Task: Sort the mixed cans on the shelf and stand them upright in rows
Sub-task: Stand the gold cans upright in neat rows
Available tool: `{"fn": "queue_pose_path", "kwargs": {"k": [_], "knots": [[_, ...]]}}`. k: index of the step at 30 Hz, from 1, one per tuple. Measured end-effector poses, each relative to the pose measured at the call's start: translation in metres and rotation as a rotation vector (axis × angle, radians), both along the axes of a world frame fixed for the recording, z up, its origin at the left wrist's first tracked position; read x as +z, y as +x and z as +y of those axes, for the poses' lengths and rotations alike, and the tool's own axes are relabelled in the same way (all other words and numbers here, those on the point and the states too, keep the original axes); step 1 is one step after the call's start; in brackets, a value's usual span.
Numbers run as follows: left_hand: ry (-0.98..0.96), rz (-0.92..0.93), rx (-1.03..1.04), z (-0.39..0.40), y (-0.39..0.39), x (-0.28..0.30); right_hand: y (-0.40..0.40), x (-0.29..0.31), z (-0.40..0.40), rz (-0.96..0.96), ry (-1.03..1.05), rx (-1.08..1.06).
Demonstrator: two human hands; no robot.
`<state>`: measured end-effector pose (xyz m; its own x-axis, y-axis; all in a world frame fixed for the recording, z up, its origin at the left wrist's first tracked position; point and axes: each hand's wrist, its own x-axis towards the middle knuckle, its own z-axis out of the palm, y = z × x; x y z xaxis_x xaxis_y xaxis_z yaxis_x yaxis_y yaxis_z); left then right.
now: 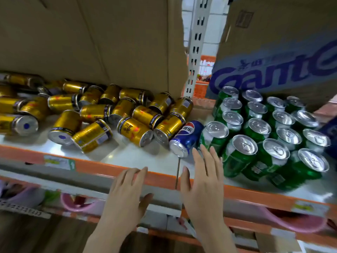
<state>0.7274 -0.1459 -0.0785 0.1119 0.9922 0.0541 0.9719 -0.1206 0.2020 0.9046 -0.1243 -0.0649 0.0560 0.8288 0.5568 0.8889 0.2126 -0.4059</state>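
While both hands [164, 187] hover flat, holding nothing, blue Pepsi can [186, 138] lies between gold cans [135, 131], green cans [255, 136].

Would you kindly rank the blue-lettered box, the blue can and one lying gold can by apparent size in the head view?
1. Blue-lettered box, by far the largest.
2. Blue can and lying gold can: they look alike; the blue one seems slightly longer, but wide-angle distortion leaves this unsure.
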Motion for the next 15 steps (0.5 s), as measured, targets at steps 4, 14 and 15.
{"fn": "queue_pose_path", "kwargs": {"k": [4,14,15], "knots": [[-0.048,-0.009,0.128,-0.014,-0.040,0.004,-0.042,-0.016,-0.006,-0.044,-0.131,0.152],[0.010,-0.116,0.322,-0.063,-0.211,0.005,-0.200,-0.021,-0.007,-0.083,-0.271,0.289],[0.004,-0.117,0.334,-0.068,-0.237,0.005,-0.223,-0.020,-0.009,-0.078,-0.276,0.286]]}}
